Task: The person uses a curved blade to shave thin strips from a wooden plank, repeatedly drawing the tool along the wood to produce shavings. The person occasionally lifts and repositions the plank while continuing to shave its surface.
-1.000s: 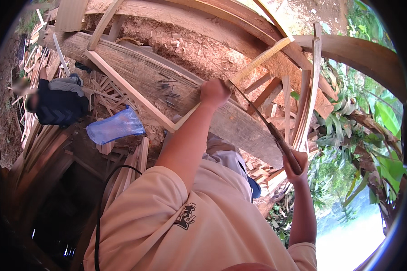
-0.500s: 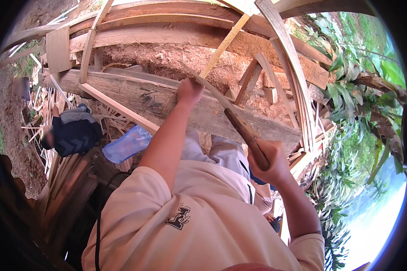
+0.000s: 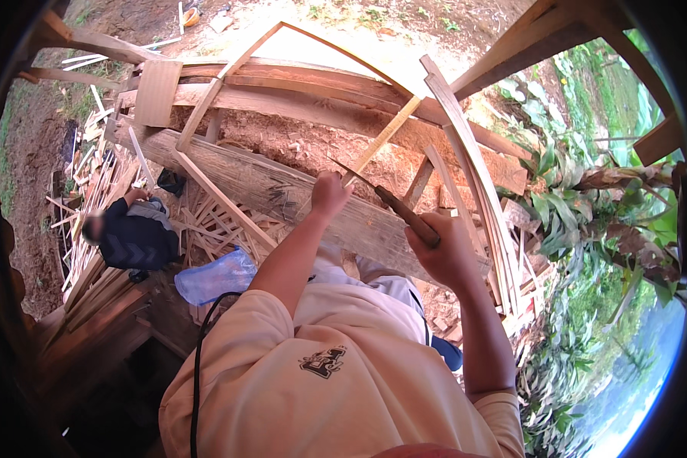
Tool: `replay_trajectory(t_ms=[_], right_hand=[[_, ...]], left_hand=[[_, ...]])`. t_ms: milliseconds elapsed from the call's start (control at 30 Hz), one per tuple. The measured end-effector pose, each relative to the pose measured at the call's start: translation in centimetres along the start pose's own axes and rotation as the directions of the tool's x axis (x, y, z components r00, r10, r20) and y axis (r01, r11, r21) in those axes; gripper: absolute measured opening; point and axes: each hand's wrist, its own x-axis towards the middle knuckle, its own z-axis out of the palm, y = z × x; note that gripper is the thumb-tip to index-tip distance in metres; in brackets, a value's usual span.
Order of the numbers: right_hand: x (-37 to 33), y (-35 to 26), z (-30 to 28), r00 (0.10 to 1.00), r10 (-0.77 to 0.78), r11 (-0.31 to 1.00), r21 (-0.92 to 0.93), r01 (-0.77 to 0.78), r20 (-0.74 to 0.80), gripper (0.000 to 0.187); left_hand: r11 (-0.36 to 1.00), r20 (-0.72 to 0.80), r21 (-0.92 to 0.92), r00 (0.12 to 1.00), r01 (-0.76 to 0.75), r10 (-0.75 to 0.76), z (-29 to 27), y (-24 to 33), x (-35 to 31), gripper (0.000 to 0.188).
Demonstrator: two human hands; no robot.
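One knife (image 3: 393, 202), long axis slanting, tip pointing far-left across the bench's (image 3: 378, 229) far edge; your right hand (image 3: 444, 243), fingers wrapped round it; your left hand (image 3: 330, 192) gripping one wooden strip (image 3: 382, 139)

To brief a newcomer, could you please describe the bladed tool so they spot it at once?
Find the broad, weathered plank crossing mid-view, then the right hand toward its right end. That hand grips the bladed tool, pointing up and left. Its dark handle and thin, tapering blade set it apart from the paler wood strips nearby.
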Motion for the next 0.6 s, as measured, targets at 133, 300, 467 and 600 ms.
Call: replay_trajectory(t_ms=[133,300,467,600], right_hand=[[0.4,-3.5,-1.8,0.999,0.041,0.999,-0.002,-0.041,0.033,0.023],[-1.0,-7.5,-3.2,0.994,0.089,0.996,0.010,-0.089,0.056,0.023],[-4.6,-11.7,-3.0,1.000,-0.019,1.000,0.001,0.019,0.008,0.020],[-7.7,-12.0,-1.8,0.985,-0.032,0.992,0.117,0.053,-0.172,0.021]], left_hand=[[0.999,-0.003,0.000,0.999,-0.049,0.049,-3.8,0.1,-1.2,0.038],[0.998,0.038,0.016,0.998,-0.054,0.054,-9.1,1.1,-1.5,0.038],[0.995,-0.003,-0.074,0.998,-0.068,0.068,-14.6,1.1,-1.5,0.040],[0.990,0.046,-0.121,0.996,-0.073,0.080,-23.1,3.4,-2.5,0.040]])
